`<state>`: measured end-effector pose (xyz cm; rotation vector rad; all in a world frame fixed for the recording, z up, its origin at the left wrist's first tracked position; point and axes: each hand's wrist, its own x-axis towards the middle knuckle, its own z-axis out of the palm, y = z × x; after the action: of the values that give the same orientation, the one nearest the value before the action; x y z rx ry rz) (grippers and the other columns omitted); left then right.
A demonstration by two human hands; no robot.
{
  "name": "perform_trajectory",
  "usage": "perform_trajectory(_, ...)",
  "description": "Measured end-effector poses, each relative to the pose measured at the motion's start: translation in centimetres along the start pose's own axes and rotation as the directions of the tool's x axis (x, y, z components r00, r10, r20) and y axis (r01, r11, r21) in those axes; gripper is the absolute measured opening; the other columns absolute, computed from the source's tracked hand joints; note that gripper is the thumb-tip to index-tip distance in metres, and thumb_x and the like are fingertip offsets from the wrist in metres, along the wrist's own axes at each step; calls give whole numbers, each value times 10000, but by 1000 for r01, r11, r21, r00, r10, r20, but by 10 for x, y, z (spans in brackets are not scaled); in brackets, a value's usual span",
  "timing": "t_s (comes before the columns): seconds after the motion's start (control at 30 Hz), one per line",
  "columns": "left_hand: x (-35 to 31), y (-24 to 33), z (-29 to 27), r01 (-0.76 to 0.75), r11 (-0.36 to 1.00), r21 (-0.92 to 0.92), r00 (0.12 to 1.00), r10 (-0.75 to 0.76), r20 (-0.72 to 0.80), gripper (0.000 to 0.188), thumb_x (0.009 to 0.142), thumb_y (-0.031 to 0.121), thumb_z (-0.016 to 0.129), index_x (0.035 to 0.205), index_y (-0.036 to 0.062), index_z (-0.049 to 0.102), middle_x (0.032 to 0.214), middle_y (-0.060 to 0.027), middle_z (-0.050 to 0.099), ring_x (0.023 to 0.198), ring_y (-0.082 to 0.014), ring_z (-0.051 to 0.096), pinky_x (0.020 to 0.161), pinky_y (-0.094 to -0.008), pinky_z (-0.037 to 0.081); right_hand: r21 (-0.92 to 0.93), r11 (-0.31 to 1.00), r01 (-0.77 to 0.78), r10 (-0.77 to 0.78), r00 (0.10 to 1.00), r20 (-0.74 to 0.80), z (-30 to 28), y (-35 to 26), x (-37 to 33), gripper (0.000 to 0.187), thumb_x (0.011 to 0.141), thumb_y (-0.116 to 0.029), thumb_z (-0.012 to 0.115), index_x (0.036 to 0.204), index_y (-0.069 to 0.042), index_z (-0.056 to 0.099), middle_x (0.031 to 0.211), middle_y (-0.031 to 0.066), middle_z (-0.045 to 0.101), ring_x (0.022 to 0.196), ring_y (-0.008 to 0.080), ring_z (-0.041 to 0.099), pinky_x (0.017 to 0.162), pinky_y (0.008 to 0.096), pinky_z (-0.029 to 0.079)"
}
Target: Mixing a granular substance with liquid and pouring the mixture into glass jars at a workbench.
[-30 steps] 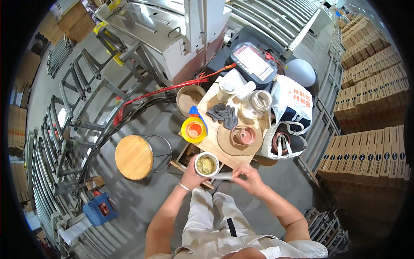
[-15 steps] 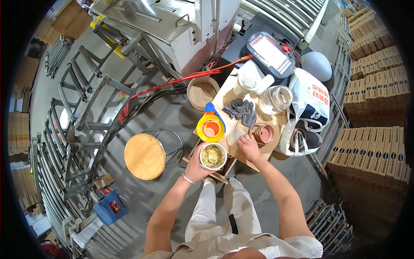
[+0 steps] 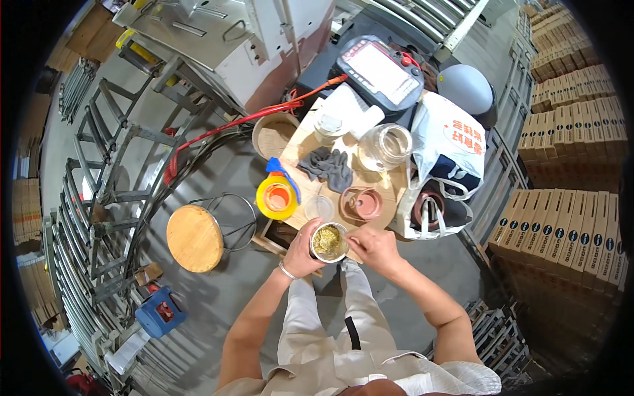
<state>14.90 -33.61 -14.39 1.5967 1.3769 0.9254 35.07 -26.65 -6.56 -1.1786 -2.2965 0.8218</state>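
Note:
My left hand (image 3: 303, 251) is wrapped round an open jar (image 3: 329, 257) filled with yellowish-green dried bits, its mouth facing up. At the jar's right rim is my right hand (image 3: 374, 249), its fingers pinched together; what they hold, if anything, is too small to make out. A clear round lid (image 3: 319, 208) lies on the small wooden table (image 3: 392, 197) just beyond the jar. To its right stands a reddish-brown pot (image 3: 365, 204), and to its left a yellow container (image 3: 277, 197) with an orange inside and a blue part beside it.
On the table are a crumpled grey cloth (image 3: 328, 167), a glass jar (image 3: 384, 148) and a whitish cup (image 3: 331, 123). A white plastic bag (image 3: 449, 135) stands at the right, near a control pendant (image 3: 380, 71). A wooden stool (image 3: 194, 238) and a bucket (image 3: 272, 135) are left.
My right hand has come off the table, from beside the clear lid, to the jar's rim. The jar in my left hand stays nearly in place while the view shifts.

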Motion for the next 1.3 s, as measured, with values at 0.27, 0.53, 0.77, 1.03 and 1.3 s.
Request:
perform_trajectory(0.27,20,17,64,-86,996,37,995,84,62,898,519,173,851,1277,20,395,1299,-175,442,1219,-354,431,1026,-417,365,-280,920,275,-152,907,392,-5,45,-25,105,649,-100,612,735,-43,591,677,91,598,571,227,634,448,358,485)
perform_trajectory(0.53,28,19,87,-39,998,41,987,32,155,927,513,196,861,1293,20,391,1257,-176,450,1173,-352,454,981,-425,389,-323,891,320,-152,879,453,0,60,-33,91,685,-116,610,730,-37,612,679,101,619,580,222,644,474,331,503)
perform_trajectory(0.77,21,17,87,-113,994,11,984,110,142,925,525,191,860,1291,-16,384,1257,-211,450,1140,-385,469,975,-430,395,-297,913,279,-126,886,446,-6,54,-41,65,643,-107,616,675,-51,624,637,98,606,559,218,631,463,338,494)
perform_trajectory(1.03,21,27,83,-99,995,15,976,94,197,905,532,175,850,1284,-10,382,1243,-210,457,1148,-390,459,974,-434,398,-284,904,320,-144,853,502,5,53,-47,78,688,-105,597,748,-54,593,658,101,610,541,226,635,463,338,501)
perform_trajectory(1.3,6,11,78,-63,998,-11,991,63,114,991,464,172,888,1294,7,371,1255,-191,440,1179,-374,429,1005,-435,368,-303,931,203,-59,903,425,-29,42,-44,76,711,-125,604,763,-72,586,655,77,596,589,222,645,457,349,492)
